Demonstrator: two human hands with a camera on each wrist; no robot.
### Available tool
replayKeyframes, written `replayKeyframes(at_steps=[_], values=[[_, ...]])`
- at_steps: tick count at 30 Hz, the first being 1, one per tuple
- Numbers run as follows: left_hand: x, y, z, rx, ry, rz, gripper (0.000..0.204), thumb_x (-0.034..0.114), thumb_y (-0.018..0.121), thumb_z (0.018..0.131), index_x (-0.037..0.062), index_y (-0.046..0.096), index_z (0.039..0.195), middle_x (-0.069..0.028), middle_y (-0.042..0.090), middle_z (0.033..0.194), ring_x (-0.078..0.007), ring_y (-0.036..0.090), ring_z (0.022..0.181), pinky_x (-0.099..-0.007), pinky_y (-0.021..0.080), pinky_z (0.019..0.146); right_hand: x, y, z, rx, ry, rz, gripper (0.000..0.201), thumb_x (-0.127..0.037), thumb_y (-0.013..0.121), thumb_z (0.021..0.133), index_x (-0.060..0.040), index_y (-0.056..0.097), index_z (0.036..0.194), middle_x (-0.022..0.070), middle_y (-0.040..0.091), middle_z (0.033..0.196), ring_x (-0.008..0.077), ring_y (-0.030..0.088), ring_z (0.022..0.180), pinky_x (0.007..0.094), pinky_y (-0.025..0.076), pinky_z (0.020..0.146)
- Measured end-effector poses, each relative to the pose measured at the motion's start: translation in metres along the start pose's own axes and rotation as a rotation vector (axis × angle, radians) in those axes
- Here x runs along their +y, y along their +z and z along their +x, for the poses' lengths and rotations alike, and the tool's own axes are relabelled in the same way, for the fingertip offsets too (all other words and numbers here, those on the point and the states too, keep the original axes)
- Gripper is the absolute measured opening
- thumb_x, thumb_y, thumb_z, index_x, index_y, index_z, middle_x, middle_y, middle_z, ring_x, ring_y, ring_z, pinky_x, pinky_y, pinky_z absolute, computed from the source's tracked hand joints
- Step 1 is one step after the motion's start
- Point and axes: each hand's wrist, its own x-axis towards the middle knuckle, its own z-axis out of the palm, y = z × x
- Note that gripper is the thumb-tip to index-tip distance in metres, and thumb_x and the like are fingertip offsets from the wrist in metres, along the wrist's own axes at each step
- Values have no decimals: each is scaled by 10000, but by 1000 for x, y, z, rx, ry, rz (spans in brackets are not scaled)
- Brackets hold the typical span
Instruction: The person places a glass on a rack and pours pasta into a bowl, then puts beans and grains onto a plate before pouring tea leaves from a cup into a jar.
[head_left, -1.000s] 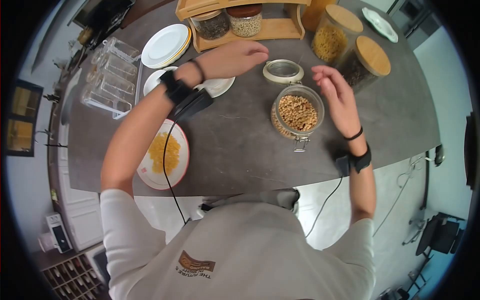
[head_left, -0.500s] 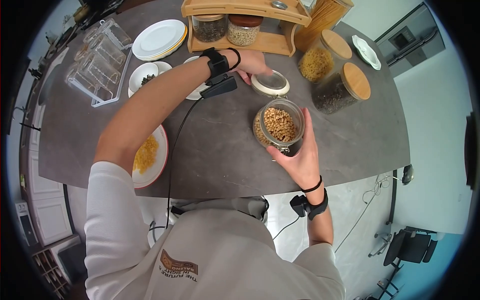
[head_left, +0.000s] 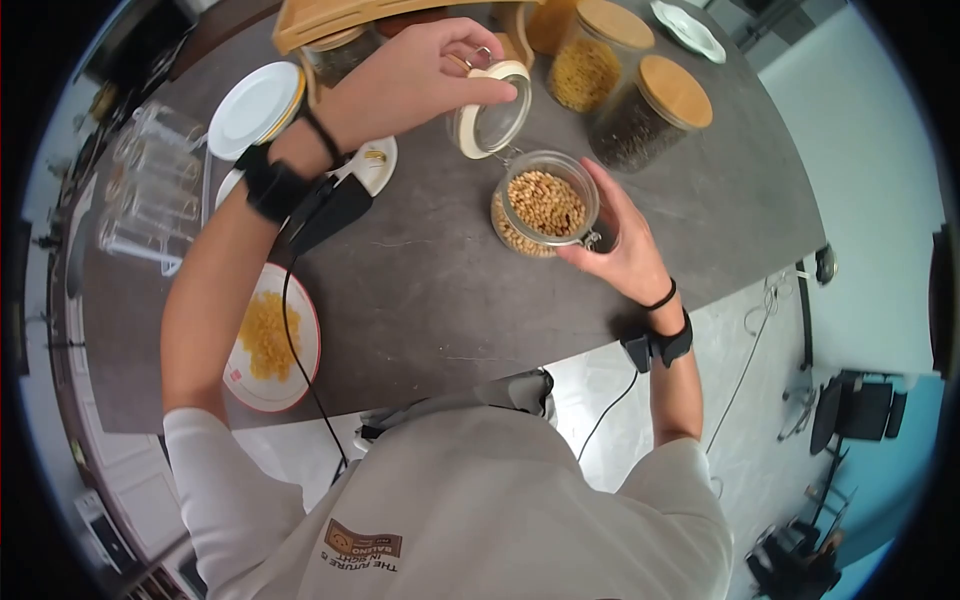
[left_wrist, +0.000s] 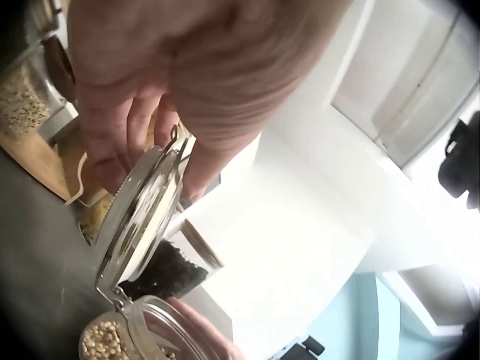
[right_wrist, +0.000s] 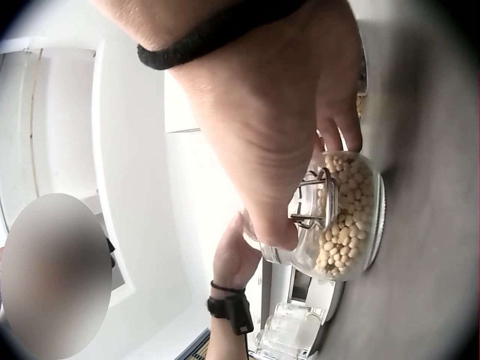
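A glass clip-top jar point(head_left: 508, 236) of pale soybeans point(head_left: 542, 202) stands on the grey table. Its hinged glass lid point(head_left: 503, 118), with a cream seal, is tilted up on the far side of the opening. My left hand point(head_left: 412, 78) pinches the lid's edge by the wire loop, thumb on one face and fingers on the other. Around the jar's right side curls my right hand point(head_left: 632, 248), thumb near the metal clasp point(right_wrist: 319, 199) and fingers beyond the glass. In the left wrist view the lid point(left_wrist: 139, 217) stands steeply above the jar's mouth.
A red-rimmed plate point(head_left: 238, 385) of yellow pieces lies at left, near a glass rack point(head_left: 150, 190) and stacked white plates point(head_left: 250, 108). Behind are a wooden shelf point(head_left: 395, 12), a pasta jar point(head_left: 585, 75) and a dark-filled jar point(head_left: 635, 130). A cable point(head_left: 292, 330) trails from my left wrist.
My left hand has reached the lid, taken hold of its edge and raised it from lying back on the table. My right hand has come from beside the jar to grip it.
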Motion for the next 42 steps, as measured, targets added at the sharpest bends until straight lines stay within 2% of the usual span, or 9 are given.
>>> replayKeyframes(at_steps=[3,6,10,17,20,29,34,37,42], values=[[17,20,-9,47,91,171,400,217,784,902,74,661,1255,-25,680,1083,-75,577,828,-252,477,686,-8,0,-5,52,63,11,860,-203,893,760,-4,448,1468,160,540,1417,267,604,1262,379,553,1031],[30,33,-11,52,340,344,407,214,783,889,101,681,1266,-33,666,1122,-97,590,802,-250,476,675,-4,2,-17,129,42,-96,750,-183,881,781,-6,491,1397,136,590,1317,222,648,1156,351,578,959],[39,52,-14,-4,431,435,390,212,770,889,128,696,1263,-30,646,1169,-127,593,795,-254,483,669,0,6,-35,157,150,8,563,-163,867,805,-2,568,1253,88,655,1146,171,689,956,319,595,843],[38,92,-7,-102,683,563,390,220,794,825,78,692,1174,-109,602,1274,-295,623,1094,-394,519,900,7,20,-49,269,130,102,417,-153,827,851,-19,625,1191,74,706,1027,146,697,852,283,587,761],[35,99,-5,-165,639,554,418,245,800,818,71,675,1176,-128,597,1306,-325,598,1181,-428,494,965,7,23,-48,285,110,136,413,-137,813,857,-28,629,1210,76,715,1032,146,696,867,281,583,765],[19,89,7,-365,577,466,989,406,902,679,67,433,1481,-154,457,1478,-359,443,1369,-454,396,1124,2,18,-50,315,89,92,419,-102,811,837,-72,654,1224,33,660,908,124,641,809,275,541,738],[13,95,8,-390,566,476,964,428,907,666,62,464,1440,-148,468,1444,-363,458,1337,-462,407,1106,5,21,-54,399,81,167,447,-74,829,815,-72,655,1226,8,636,888,90,621,791,250,524,723],[13,95,6,-384,562,489,937,430,907,661,70,482,1414,-139,480,1412,-364,467,1312,-466,416,1091,7,24,-53,513,-13,224,439,-64,850,800,-56,675,1202,-7,632,869,82,617,783,237,516,707],[14,98,5,-369,548,498,906,423,903,661,81,499,1397,-129,485,1383,-356,469,1296,-471,428,1073,-3,15,-47,529,-77,69,395,-100,883,775,-47,740,1139,-14,604,822,80,562,704,241,476,637]])
